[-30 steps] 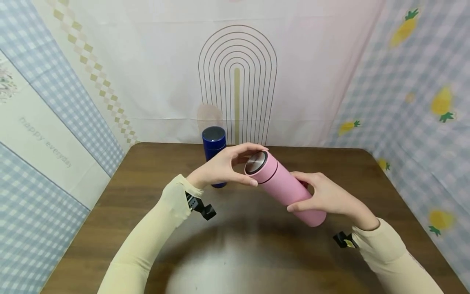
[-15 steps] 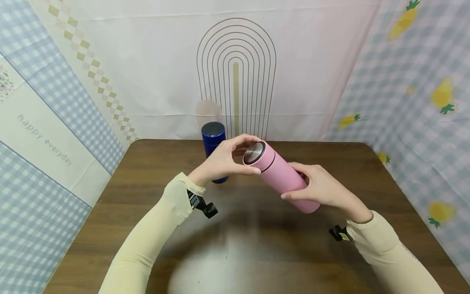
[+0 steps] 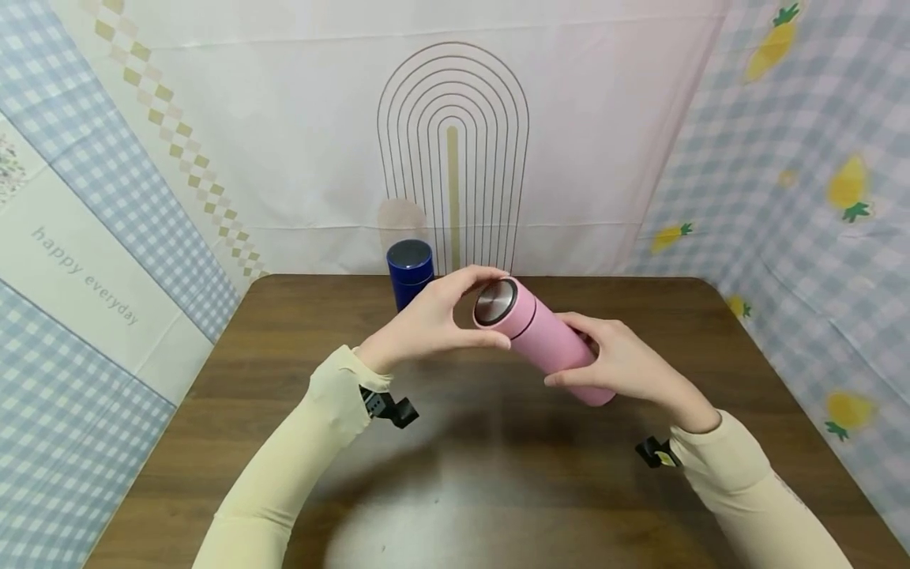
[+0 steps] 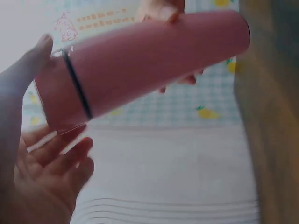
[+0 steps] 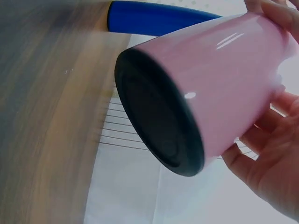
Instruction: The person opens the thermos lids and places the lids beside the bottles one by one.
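A pink thermos (image 3: 550, 336) with a steel-topped lid (image 3: 495, 302) is held tilted above the table, its lid end up and to the left. My right hand (image 3: 626, 363) grips its lower body, thumb in front and fingers behind. Around the lid, my left hand (image 3: 434, 324) has its thumb on the near side and fingers on the far side, with a gap before the palm. The left wrist view shows the thumb (image 4: 39, 56) at the lid edge and some fingers loosely bent below. The dark base (image 5: 154, 112) faces the right wrist camera.
Behind my left hand a blue thermos (image 3: 410, 273) stands upright on the brown wooden table (image 3: 298, 316), partly hidden. A patterned cloth (image 3: 313, 142) hangs at the back, and checked cloths rise at both sides.
Over the last second the pink thermos rises slightly in view with my right hand. The gap between my left palm and the lid looks a little wider now. The blue thermos stays put.
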